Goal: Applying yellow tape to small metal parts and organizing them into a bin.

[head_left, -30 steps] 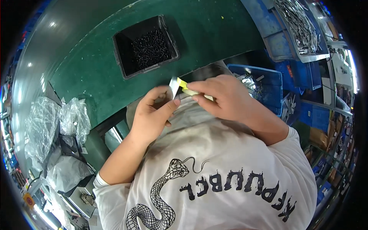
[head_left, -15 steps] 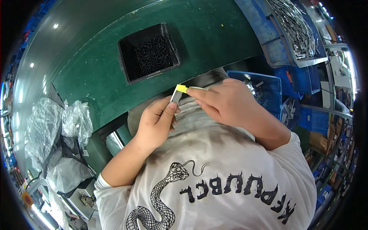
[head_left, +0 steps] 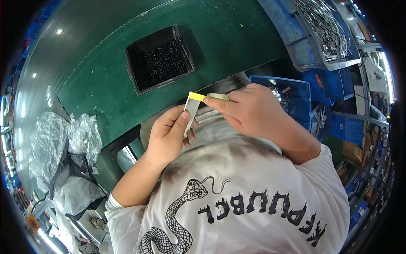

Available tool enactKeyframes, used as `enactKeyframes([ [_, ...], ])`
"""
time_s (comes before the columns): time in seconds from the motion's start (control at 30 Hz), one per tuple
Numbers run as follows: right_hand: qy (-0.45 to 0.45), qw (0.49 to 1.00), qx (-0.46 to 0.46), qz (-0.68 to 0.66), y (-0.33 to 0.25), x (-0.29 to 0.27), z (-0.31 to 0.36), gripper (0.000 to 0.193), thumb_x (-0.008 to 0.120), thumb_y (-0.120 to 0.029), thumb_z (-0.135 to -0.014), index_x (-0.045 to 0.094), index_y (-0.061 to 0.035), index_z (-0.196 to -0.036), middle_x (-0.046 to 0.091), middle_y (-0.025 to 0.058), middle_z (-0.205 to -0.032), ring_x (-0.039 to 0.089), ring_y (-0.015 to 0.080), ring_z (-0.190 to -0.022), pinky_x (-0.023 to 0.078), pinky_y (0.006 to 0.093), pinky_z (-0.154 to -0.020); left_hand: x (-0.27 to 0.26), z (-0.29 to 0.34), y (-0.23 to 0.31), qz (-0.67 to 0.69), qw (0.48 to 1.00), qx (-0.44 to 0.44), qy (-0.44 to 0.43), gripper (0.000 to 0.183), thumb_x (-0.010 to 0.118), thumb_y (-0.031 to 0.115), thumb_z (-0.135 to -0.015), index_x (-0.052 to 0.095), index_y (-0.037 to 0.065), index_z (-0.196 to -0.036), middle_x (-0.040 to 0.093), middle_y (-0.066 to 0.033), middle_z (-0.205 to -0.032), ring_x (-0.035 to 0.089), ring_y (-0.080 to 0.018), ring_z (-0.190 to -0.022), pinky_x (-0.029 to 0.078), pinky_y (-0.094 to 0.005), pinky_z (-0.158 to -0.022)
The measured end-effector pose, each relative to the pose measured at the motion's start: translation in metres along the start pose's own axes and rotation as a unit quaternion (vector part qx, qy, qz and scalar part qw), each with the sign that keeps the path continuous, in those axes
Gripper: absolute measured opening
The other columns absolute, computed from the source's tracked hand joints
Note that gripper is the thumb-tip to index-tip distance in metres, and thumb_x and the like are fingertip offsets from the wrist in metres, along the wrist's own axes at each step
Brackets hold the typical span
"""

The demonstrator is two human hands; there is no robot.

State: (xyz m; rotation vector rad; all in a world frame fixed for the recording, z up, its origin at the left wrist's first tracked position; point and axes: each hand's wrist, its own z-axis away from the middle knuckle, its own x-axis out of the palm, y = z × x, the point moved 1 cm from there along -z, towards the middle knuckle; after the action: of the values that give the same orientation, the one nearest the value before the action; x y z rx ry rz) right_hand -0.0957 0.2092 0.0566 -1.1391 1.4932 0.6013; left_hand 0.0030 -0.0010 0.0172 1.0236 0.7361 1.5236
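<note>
My left hand (head_left: 165, 136) grips a flat grey-white strip (head_left: 193, 113) between thumb and fingers and holds it upright and slightly tilted. Across its top end lies bright yellow tape (head_left: 196, 97). At the tape's right end rests the outstretched index finger of my right hand (head_left: 253, 112). A pale, curved edge (head_left: 219, 96), seemingly the tape roll, shows just above that finger; the other fingers curl around it and hide most of it.
A black bin (head_left: 160, 59) of small black pieces stands on the green table (head_left: 224, 38). Beside my right arm sits a blue crate (head_left: 296, 91). Metal strips (head_left: 325, 29) fill a bin at the upper right. Clear plastic bags (head_left: 50, 135) lie at the left.
The strip has turned so that its broad face shows more, and its top has shifted slightly left. More yellow tape now spans its end. My right index finger stays at the tape.
</note>
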Motion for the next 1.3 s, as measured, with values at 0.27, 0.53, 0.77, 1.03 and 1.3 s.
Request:
enactKeyframes([
  [0.27,0.004,1.000,-0.007,-0.010,0.001,0.003,-0.001,0.040,0.072,-0.018,-0.081,0.071,-0.0199,-0.121,0.049,-0.0031,-0.061,0.047,0.0170,-0.048,0.038,0.0317,-0.049,-0.002,-0.002,-0.003,0.033,0.999,-0.018,-0.008,0.023,0.050,0.019,-0.105,0.055,0.001,-0.120,0.065,-0.0042,-0.087,0.061,-0.0093,-0.068,0.049,-0.0225,-0.056],
  [0.53,0.019,0.999,-0.026,-0.038,0.000,0.010,-0.002,0.046,0.072,-0.017,-0.077,0.070,-0.0185,-0.123,0.052,-0.0050,-0.064,0.049,0.0143,-0.050,0.036,0.0303,-0.051,0.006,-0.003,-0.007,-0.153,0.976,0.135,0.081,0.058,0.071,-0.004,-0.084,0.043,0.005,-0.134,0.060,0.0000,-0.075,0.050,-0.0038,-0.062,0.040,-0.0203,-0.055],
  [0.77,0.023,0.998,-0.045,-0.038,0.006,0.014,0.006,0.050,0.071,-0.019,-0.077,0.068,-0.0203,-0.127,0.052,-0.0057,-0.065,0.050,0.0136,-0.050,0.034,0.0301,-0.051,0.004,-0.012,-0.019,-0.263,0.935,0.223,0.081,0.067,0.061,-0.012,-0.079,0.041,0.002,-0.141,0.049,0.0028,-0.073,0.041,-0.0046,-0.061,0.039,-0.0197,-0.059],
  [1.03,0.023,0.997,-0.043,-0.058,0.014,0.013,0.013,0.047,0.069,-0.022,-0.081,0.066,-0.0205,-0.127,0.059,-0.0042,-0.068,0.056,0.0152,-0.053,0.042,0.0310,-0.053,0.018,-0.015,-0.015,-0.238,0.936,0.250,0.073,0.063,0.057,-0.015,-0.076,0.047,-0.003,-0.137,0.054,-0.0016,-0.087,0.046,-0.0063,-0.068,0.043,-0.0215,-0.065],
  [1.3,-0.023,0.995,-0.025,-0.095,0.019,-0.003,0.009,0.047,0.067,-0.025,-0.088,0.060,-0.0188,-0.134,0.065,-0.0003,-0.073,0.060,0.0195,-0.053,0.044,0.0327,-0.053,0.018,-0.015,-0.001,-0.022,0.988,0.149,0.033,0.053,0.050,-0.017,-0.079,0.056,-0.006,-0.131,0.068,-0.0142,-0.105,0.061,-0.0111,-0.069,0.049,-0.0216,-0.058],
])
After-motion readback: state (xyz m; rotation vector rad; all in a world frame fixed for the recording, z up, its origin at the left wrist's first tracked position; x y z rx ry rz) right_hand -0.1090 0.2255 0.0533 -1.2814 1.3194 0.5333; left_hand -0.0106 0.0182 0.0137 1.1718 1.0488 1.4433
